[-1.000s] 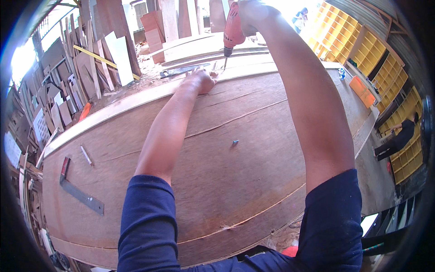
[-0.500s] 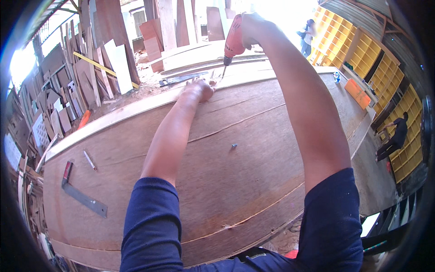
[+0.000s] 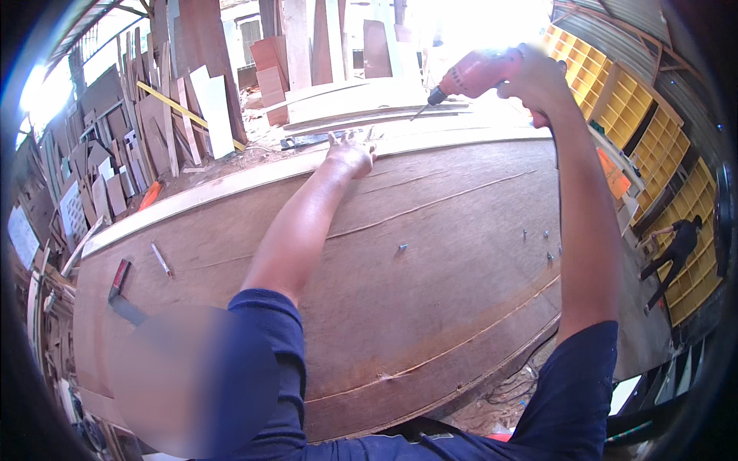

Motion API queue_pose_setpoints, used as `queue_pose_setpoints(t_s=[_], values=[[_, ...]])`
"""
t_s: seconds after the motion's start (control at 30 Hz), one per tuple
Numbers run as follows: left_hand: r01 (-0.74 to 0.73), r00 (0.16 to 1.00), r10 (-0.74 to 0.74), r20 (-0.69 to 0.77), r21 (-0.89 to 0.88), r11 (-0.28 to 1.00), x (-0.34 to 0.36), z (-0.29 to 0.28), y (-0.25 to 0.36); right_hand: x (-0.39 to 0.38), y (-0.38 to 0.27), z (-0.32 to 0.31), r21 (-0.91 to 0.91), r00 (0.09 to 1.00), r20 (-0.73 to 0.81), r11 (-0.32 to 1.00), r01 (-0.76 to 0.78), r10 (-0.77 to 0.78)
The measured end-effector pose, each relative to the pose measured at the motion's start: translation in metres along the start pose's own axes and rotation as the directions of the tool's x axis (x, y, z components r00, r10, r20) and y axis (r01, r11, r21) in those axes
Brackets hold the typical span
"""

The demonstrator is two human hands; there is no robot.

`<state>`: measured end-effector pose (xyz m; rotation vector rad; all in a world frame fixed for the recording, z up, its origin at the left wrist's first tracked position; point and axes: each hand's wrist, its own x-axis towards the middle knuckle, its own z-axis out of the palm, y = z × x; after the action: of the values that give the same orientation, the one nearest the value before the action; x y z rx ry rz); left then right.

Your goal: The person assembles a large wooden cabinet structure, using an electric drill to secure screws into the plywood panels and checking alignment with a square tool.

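Note:
My right hand (image 3: 538, 83) grips a red power drill (image 3: 470, 74), held up above the far right part of a large brown wooden board (image 3: 453, 207). The drill's bit slants down to the left, clear of the surface. My left hand (image 3: 352, 156) rests at the board's far edge with its fingers apart, on a pale wooden strip (image 3: 215, 192) running along that edge. Partly behind the left hand lies a dark flat tool (image 3: 304, 141). A small screw (image 3: 402, 247) lies mid-board, and several more screws (image 3: 550, 257) lie near my right forearm.
A pen (image 3: 161, 259) and a square with a red handle (image 3: 119, 278) lie at the left; a blurred patch hides part of the square. Planks and sheets (image 3: 177, 115) lean at the back left. Yellow shelving (image 3: 623, 100) stands at the right, near another person (image 3: 673, 250).
My right hand has moved right with the drill, and the drill has tilted from upright toward level, its bit leaving the strip. The left hand's fingers have spread. More screws show.

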<state>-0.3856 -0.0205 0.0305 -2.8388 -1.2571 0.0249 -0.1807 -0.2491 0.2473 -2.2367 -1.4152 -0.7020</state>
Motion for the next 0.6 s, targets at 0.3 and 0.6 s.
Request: queue_pose_setpoints(t_s=[0.3, 0.6], values=[[-0.539, 0.765, 0.618, 0.179, -0.346, 0.768, -0.108, -0.038, 0.032, -0.042, 0.065, -0.062, 0.054, 0.995, -0.078, 0.997, -0.057, 0.061], [-0.676, 0.702, 0.712, -0.028, -0.343, 0.652, -0.133, -0.017, 0.040, -0.054, 0.081, -0.073, 0.092, 0.988, -0.117, 0.992, -0.088, 0.099]])
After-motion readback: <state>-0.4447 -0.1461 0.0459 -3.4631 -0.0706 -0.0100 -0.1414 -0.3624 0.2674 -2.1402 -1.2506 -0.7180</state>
